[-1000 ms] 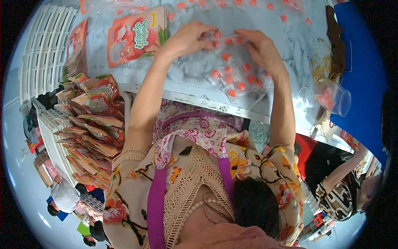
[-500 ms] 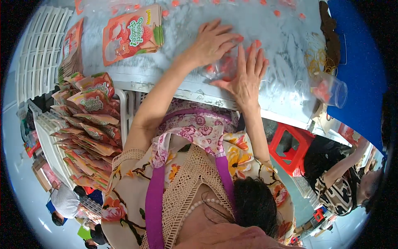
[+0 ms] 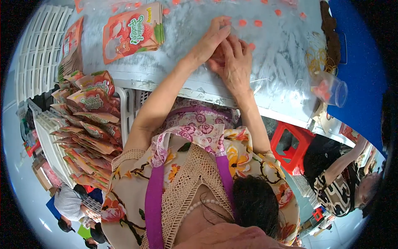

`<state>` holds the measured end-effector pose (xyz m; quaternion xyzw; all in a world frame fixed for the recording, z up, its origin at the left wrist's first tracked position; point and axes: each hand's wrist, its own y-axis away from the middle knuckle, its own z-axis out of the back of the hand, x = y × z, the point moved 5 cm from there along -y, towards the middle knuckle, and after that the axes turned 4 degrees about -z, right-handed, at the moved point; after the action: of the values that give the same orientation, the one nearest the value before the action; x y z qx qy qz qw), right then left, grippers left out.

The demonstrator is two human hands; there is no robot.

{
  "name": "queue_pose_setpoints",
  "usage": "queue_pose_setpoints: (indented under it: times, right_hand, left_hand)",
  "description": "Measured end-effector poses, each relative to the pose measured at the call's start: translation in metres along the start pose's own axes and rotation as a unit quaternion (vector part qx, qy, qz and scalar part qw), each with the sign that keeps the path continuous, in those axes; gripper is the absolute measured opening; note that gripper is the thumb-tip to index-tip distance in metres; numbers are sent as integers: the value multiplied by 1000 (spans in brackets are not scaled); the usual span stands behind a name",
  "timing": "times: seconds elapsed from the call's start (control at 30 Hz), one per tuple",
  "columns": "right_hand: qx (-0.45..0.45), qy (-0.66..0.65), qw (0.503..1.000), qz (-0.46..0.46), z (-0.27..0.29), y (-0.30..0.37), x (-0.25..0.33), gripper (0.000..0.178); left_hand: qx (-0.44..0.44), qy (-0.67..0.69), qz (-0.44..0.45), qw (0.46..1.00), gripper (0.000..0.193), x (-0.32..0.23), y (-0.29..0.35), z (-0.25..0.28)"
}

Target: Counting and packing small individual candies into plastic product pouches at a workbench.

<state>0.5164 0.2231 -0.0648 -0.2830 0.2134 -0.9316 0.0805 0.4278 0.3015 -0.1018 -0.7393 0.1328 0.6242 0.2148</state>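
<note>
My left hand (image 3: 210, 42) and my right hand (image 3: 236, 60) meet over the table, fingers curled in toward each other. Between them is a bunch of small red candies (image 3: 218, 57), apparently in clear plastic. Most of it is hidden by my palms and fingers. One red candy (image 3: 251, 46) shows at the right hand's fingertips. Beyond the hands, two loose red candies (image 3: 258, 23) lie on the tabletop. To the left of the hands rests a stack of printed red pouches (image 3: 132, 35).
Upright filled pouches (image 3: 93, 124) crowd a white crate at left, beside a white slatted rack (image 3: 43, 45). On the right, a clear cup (image 3: 331, 92) with red pieces lies tipped near yellow rubber bands (image 3: 317, 58). A red stool (image 3: 291, 145) and another person (image 3: 338, 182) are beyond the table edge.
My hands have drawn together, the right shifting left and both curling from a flat spread. The red candies beneath are now gathered between them, leaving two loose ones on the table.
</note>
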Motion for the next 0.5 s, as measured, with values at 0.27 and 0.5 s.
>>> queue_pose_setpoints:
  times: [0.27, 0.5]
  right_hand:
    - [5, 3, 1000, -5, -3, 4, -2, 39]
    - [11, -24, 1000, -16, 3, -2, -9, 34]
  left_hand:
    - [-114, -283, 17, 952, 41, -53, 36, 63]
    - [-229, -681, 48, 694, 44, -62, 64, 121]
